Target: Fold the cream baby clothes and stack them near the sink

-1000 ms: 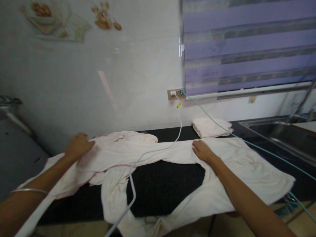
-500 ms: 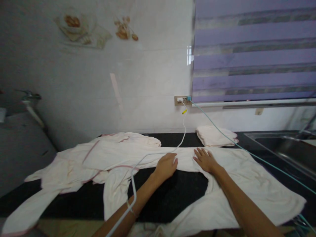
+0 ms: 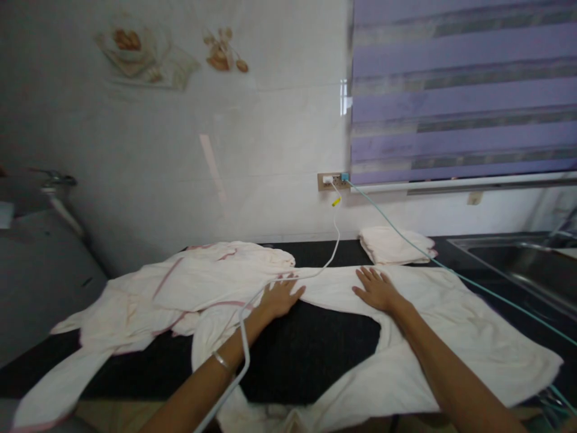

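Pale garment lies under both flat hands (left, right).

I see the garment spread across the tabletop, a folded cloth behind it by the wall, the sink right, and a cable crossing the garment.

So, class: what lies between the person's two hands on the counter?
In the head view, a strip of the pale cloth spans from the left hand to the right hand, both flat on it, with bare black counter just below.
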The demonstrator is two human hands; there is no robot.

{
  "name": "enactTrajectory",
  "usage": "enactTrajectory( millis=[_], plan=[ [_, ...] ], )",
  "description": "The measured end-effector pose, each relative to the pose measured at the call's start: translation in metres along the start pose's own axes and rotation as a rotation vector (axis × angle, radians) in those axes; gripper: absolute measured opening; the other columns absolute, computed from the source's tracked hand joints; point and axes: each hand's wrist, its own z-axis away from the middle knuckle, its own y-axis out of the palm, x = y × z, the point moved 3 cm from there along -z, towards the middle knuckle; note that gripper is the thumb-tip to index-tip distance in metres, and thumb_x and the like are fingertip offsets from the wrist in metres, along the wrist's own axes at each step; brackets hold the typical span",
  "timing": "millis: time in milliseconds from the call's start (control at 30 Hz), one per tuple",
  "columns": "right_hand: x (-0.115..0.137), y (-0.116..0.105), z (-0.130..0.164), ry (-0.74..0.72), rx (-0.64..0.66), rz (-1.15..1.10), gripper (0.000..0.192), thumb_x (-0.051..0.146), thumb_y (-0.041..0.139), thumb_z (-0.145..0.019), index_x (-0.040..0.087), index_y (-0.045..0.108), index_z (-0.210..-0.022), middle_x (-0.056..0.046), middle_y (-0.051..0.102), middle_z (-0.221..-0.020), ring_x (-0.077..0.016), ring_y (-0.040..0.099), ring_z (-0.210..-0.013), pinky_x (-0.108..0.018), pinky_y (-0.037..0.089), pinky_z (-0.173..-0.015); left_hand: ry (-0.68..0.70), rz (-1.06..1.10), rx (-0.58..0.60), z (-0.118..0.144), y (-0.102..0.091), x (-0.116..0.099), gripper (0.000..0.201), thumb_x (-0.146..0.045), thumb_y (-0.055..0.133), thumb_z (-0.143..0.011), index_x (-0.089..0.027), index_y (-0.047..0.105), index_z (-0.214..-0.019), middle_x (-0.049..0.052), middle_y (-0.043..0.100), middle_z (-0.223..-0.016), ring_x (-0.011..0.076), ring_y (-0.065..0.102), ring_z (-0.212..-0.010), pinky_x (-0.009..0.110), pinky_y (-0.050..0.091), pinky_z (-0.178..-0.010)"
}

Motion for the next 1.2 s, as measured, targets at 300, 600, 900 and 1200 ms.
enactTrajectory(
  millis=[300, 600, 900, 1200],
  plan=[
    [0.001, -0.004, 0.002, -0.018, 0.0, -0.004, 0.077, 0.07, 0.027, -0.1, 0.027, 0.03, -0.164, -0.006, 0.025, -0.17, -0.036, 0.019, -0.157, -0.059, 0.015, -0.124, -0.087, -0.131, -0.254, 0.017, -0.016, 0.05, 0.052, -0.041, 0.039, -0.101, -0.017, 0.061, -0.141, 0.013, 0.053, -0.154, 0.0318, 0.041, -0.147, 0.048, 0.025, -0.124],
    [-0.003, -0.004, -0.001, 0.034, 0.001, -0.028, 0.078, 0.074, 0.028, -0.098, 0.03, 0.034, -0.162, -0.006, 0.028, -0.169, -0.0385, 0.021, -0.156, -0.062, 0.017, -0.122, -0.074, -0.114, -0.165, 0.026, -0.01, 0.047, 0.053, -0.044, 0.034, -0.103, -0.022, 0.054, -0.146, 0.013, 0.051, -0.155, 0.034, 0.035, -0.15, 0.054, 0.025, -0.121],
    [-0.008, -0.004, -0.003, 0.003, 0.006, -0.049, 0.074, 0.071, 0.029, -0.099, 0.031, 0.036, -0.161, -0.005, 0.028, -0.169, -0.0388, 0.022, -0.155, -0.063, 0.018, -0.122, 0.026, 0.219, -0.174, 0.072, -0.03, -0.06, 0.046, -0.054, 0.044, -0.099, -0.02, 0.07, -0.115, 0.013, 0.071, -0.123, 0.0279, 0.064, -0.117, 0.038, 0.047, -0.101],
    [-0.012, -0.007, -0.005, -0.025, 0.0, -0.036, 0.067, 0.063, 0.033, -0.102, 0.03, 0.039, -0.16, -0.007, 0.031, -0.168, -0.0359, 0.026, -0.154, -0.061, 0.022, -0.121, 0.08, 0.373, 0.141, 0.08, -0.019, -0.184, 0.048, -0.053, 0.036, -0.101, -0.022, 0.072, -0.101, 0.011, 0.076, -0.081, 0.0262, 0.073, -0.08, 0.038, 0.05, -0.075]
  ],
)
